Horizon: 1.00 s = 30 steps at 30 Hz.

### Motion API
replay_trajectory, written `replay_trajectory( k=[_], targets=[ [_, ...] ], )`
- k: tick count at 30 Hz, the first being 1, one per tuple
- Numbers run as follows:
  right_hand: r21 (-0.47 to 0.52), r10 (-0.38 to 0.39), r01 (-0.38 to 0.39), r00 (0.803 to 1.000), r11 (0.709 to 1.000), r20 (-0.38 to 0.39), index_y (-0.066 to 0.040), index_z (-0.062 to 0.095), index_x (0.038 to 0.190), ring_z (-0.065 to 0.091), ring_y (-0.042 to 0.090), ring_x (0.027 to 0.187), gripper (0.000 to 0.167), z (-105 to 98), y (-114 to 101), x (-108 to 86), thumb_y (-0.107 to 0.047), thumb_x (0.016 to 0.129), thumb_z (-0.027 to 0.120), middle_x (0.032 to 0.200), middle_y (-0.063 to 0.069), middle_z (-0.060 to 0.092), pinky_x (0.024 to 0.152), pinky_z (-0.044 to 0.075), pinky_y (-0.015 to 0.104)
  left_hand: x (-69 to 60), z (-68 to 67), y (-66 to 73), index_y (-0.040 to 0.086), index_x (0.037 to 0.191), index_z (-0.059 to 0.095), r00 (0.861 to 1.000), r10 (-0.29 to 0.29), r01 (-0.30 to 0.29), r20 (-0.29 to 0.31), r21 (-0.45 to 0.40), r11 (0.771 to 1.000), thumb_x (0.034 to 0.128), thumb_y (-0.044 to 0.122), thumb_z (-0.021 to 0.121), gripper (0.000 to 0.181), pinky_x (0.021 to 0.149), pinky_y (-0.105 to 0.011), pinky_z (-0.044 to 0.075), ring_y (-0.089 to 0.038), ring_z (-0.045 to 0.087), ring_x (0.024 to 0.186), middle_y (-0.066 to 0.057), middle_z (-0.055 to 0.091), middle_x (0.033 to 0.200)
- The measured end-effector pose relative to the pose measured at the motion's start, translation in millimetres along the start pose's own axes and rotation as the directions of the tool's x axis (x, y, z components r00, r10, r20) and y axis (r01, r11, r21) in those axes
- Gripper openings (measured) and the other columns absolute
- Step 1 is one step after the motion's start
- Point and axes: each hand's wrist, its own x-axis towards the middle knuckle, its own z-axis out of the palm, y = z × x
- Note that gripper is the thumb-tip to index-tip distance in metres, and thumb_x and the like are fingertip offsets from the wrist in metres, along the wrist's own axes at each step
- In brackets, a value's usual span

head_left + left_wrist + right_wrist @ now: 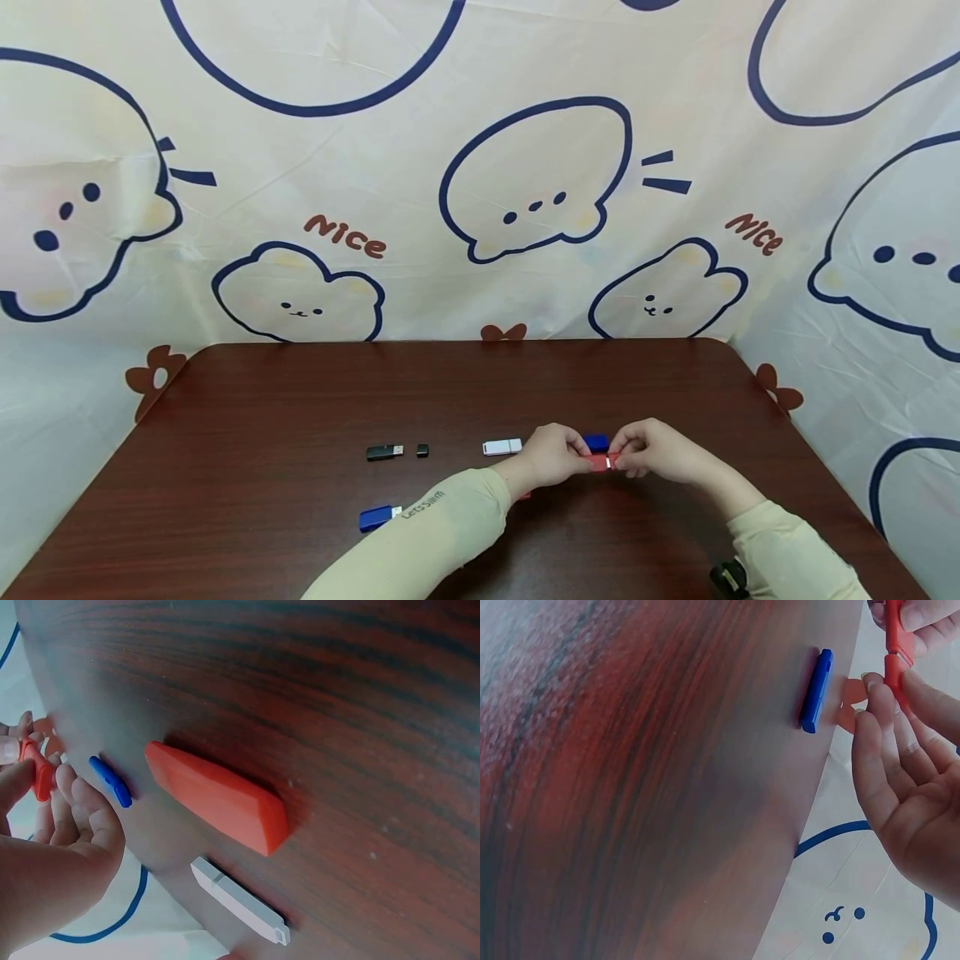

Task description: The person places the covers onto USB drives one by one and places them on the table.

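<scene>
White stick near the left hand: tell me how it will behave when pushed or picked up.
The white stick is probably stiff, given its straight edges and boxy shape. Lying flat on the table, it should slide rather than roll. It is likely light, being slim and smaller than the left hand.

We list, around one white rectangular USB stick (502, 447): left, a black USB stick (381, 452), plug bared; between them, a small square black cap (422, 451); front left, a blue USB stick (375, 519); beneath, a brown wood-grain table (247, 417); behind, a cream cartoon-printed cloth (540, 50).
</scene>
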Motion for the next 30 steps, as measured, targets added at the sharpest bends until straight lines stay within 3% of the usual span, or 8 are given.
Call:
replay_trajectory(
  k=[15, 22, 30],
  targets=[
    [0.009, -0.009, 0.008, 1.000, 1.000, 0.004, 0.005, 0.063, 0.092, 0.060, 0.013, 0.063, 0.016, 0.7, -3.8, -0.7, -0.009, 0.085, 0.066, 0.077, 0.013, 0.066, 0.057, 0.052, 0.028, -1.9, 1.6, -1.3, 0.006, 0.080, 0.072, 1.000, 0.004, -0.005, -0.023, -0.027, 1.000, 0.0797, 0.018, 0.073, 0.012, 0.054, -0.016, 0.037, -0.002, 0.045, 0.058, 0.002, 0.063, 0.066],
    [0.034, -0.014, 0.014, 1.000, 0.999, -0.004, 0.006, 0.063, 0.092, 0.060, 0.014, 0.063, 0.017, 1.7, -3.8, -0.6, -0.009, 0.085, 0.065, 0.078, 0.017, 0.066, 0.058, 0.053, 0.030, -0.7, 1.2, -1.3, 0.007, 0.081, 0.072, 0.999, 0.001, -0.001, -0.034, 0.000, 1.000, 0.0816, 0.019, 0.071, 0.012, 0.053, -0.016, 0.037, -0.001, 0.045, 0.057, 0.003, 0.062, 0.065],
    [0.044, -0.008, 0.009, 1.000, 0.999, -0.018, 0.006, 0.063, 0.092, 0.061, 0.015, 0.065, 0.016, 3.1, -4.0, 0.0, -0.009, 0.086, 0.065, 0.078, 0.019, 0.066, 0.060, 0.054, 0.034, -2.1, 0.9, -1.0, 0.004, 0.082, 0.071, 1.000, -0.008, 0.007, -0.022, -0.036, 0.999, 0.0836, 0.016, 0.068, 0.013, 0.051, -0.017, 0.037, -0.003, 0.045, 0.056, 0.003, 0.060, 0.063]
  ],
)
